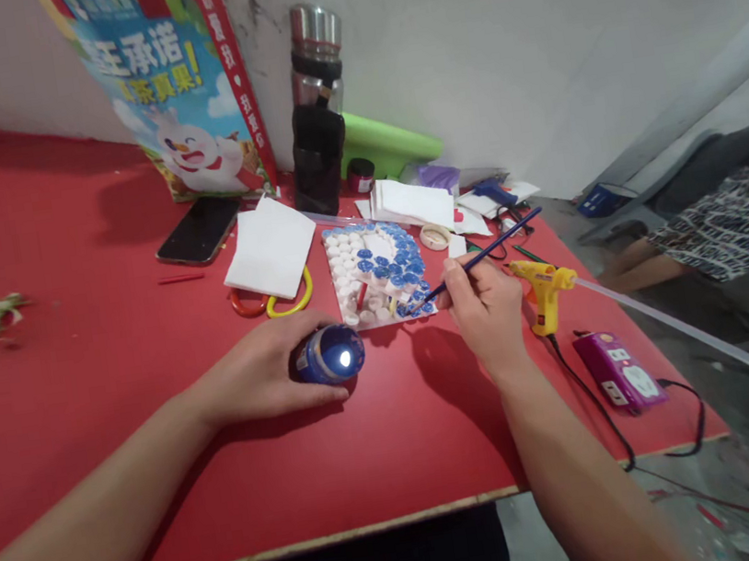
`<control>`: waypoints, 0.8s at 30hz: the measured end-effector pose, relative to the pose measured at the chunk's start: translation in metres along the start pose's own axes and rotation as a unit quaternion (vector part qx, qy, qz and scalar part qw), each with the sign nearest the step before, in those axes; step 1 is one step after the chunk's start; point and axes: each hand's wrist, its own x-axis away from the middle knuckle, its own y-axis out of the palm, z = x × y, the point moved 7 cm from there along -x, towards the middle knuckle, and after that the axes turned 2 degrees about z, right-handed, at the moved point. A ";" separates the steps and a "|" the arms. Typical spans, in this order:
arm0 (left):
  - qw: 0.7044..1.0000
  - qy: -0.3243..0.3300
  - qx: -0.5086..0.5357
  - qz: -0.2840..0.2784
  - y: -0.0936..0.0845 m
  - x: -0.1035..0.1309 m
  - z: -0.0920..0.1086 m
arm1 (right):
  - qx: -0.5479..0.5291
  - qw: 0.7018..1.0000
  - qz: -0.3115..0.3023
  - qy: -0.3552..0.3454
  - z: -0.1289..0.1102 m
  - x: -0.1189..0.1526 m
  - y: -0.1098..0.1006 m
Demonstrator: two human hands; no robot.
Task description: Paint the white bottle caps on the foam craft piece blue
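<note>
My right hand [486, 307] is closed on a slim dark blue paintbrush [495, 247], its tip down at the lower right of a small white board [371, 326]. Rows of round pieces cover that board, white on the left and blue on the right, with a few red and yellow bits near its lower edge. Curled around a blue jar [329, 355] is my left hand [275, 369]; the jar's round top faces me and shows a bright glint. It is held in front of the board's lower left corner.
A yellow glue gun [543, 289] and a purple power strip [621, 371] with cords lie at the right. Behind are white papers [271, 249] over scissors [294, 303], a phone [198, 230], a bottle [317, 112] and a printed bag [174, 95]. A person [729, 226] is at far right.
</note>
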 end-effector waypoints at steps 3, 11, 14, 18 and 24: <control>1.000 0.009 0.002 0.004 0.000 0.000 0.000 | -0.013 1.000 -0.009 0.004 -0.001 0.001 0.002; 1.000 0.012 0.004 0.004 -0.001 0.000 0.000 | 0.004 1.000 0.008 0.004 0.006 -0.002 -0.002; 1.000 0.006 0.008 -0.001 0.000 0.000 0.000 | -0.004 1.000 0.011 0.007 0.009 -0.002 -0.004; 1.000 0.007 0.007 0.001 -0.001 0.001 0.002 | -0.008 1.000 0.011 0.012 0.007 -0.002 -0.003; 1.000 0.007 0.001 -0.001 0.000 0.000 -0.001 | 0.012 1.000 0.001 0.014 0.006 -0.002 0.000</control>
